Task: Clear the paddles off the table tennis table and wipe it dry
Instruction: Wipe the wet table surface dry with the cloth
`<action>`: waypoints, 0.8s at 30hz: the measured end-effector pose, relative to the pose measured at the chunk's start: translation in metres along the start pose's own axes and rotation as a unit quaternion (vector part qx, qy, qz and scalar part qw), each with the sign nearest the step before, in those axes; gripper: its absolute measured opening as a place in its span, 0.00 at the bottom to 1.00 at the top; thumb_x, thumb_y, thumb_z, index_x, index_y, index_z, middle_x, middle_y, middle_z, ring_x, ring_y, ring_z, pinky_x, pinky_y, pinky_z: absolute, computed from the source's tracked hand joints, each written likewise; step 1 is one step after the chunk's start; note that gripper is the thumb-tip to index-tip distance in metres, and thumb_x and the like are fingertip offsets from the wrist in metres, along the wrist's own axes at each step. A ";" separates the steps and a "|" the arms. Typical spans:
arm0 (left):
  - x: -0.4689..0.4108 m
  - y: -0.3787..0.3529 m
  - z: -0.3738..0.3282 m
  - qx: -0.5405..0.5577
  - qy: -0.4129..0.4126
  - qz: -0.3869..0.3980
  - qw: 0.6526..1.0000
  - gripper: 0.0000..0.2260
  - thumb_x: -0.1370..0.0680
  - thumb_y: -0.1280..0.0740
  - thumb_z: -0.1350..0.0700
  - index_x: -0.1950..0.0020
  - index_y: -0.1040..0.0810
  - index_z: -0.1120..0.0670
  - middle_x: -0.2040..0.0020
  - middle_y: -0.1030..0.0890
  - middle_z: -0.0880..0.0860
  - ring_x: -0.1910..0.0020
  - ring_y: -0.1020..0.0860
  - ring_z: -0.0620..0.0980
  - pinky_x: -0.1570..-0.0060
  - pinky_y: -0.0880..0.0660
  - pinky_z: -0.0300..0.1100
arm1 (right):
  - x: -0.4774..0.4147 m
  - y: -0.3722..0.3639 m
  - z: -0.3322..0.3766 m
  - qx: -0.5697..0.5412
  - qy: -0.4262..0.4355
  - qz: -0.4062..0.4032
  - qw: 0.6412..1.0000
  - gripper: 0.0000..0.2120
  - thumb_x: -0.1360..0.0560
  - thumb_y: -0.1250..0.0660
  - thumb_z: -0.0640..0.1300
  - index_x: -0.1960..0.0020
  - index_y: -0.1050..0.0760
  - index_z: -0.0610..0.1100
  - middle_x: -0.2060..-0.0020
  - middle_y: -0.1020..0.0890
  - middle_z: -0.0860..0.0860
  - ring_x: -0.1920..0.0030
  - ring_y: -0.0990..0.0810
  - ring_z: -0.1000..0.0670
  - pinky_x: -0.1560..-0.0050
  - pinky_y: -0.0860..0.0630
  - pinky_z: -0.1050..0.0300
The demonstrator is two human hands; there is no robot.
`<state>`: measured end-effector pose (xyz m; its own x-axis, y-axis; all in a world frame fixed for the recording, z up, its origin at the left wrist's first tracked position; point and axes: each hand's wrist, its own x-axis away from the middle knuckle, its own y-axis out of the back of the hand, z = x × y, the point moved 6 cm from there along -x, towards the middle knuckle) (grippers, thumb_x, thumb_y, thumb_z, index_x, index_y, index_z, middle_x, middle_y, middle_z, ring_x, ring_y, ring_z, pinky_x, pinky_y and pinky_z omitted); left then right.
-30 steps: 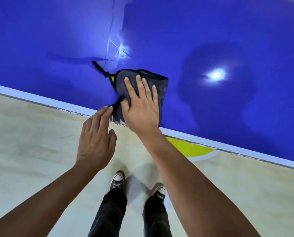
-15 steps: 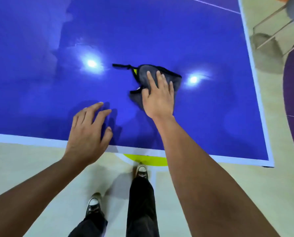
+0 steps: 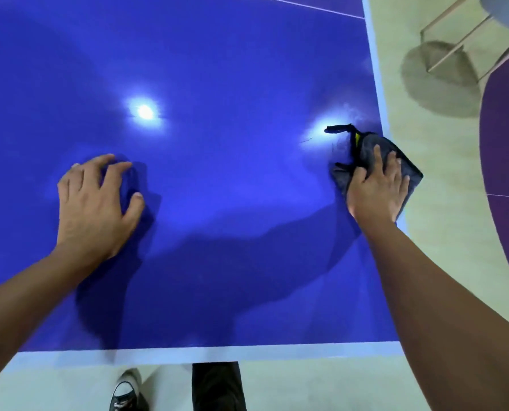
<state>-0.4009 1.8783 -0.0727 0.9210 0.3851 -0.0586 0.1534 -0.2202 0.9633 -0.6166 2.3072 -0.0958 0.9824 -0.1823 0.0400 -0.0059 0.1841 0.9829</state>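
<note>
Here, seen from the head camera looking down, the blue tabletop point(image 3: 217, 54) shows no paddles on the part in view, so that step seems done, at least at this end. The right hand point(image 3: 376, 191) lies flat with fingers straight, pressing a dark grey cloth point(image 3: 364, 151) at the tabletop's right edge, one corner hanging past the white border. The left hand point(image 3: 94, 203) rests on spread, slightly bent fingertips well apart to the left, holding nothing. Wiping looks under way, though the far surface is out of view.
</note>
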 end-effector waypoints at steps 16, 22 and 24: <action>0.011 0.025 0.081 -0.059 0.084 -0.006 0.995 0.24 0.21 0.42 0.48 0.25 0.31 0.56 0.25 0.33 0.59 0.29 0.32 0.65 0.30 0.37 0.60 | -0.021 -0.028 0.159 -0.025 0.109 -0.023 0.993 0.33 0.21 0.51 0.54 0.17 0.46 0.47 0.19 0.45 0.41 0.18 0.48 0.42 0.19 0.56 0.40; 0.016 0.050 0.148 -0.051 0.115 -0.013 0.992 0.25 0.20 0.43 0.48 0.25 0.32 0.56 0.26 0.33 0.60 0.30 0.31 0.66 0.31 0.35 0.61 | 0.046 -0.062 0.323 -0.015 0.252 -0.011 0.967 0.34 0.22 0.51 0.55 0.18 0.43 0.47 0.20 0.41 0.41 0.19 0.44 0.42 0.20 0.53 0.40; 0.018 0.057 0.176 -0.037 0.122 -0.004 0.992 0.25 0.20 0.43 0.48 0.25 0.32 0.56 0.26 0.33 0.60 0.30 0.31 0.66 0.31 0.35 0.61 | 0.087 -0.073 0.377 -0.010 0.303 -0.004 0.953 0.34 0.23 0.50 0.55 0.18 0.41 0.47 0.20 0.39 0.41 0.20 0.42 0.42 0.20 0.51 0.40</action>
<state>-0.3128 1.7150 -0.0651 0.8049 0.5933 -0.0097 0.1251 -0.1537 0.9802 -0.6016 1.9134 -0.0966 0.9094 0.4074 -0.0840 -0.0013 0.2046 0.9788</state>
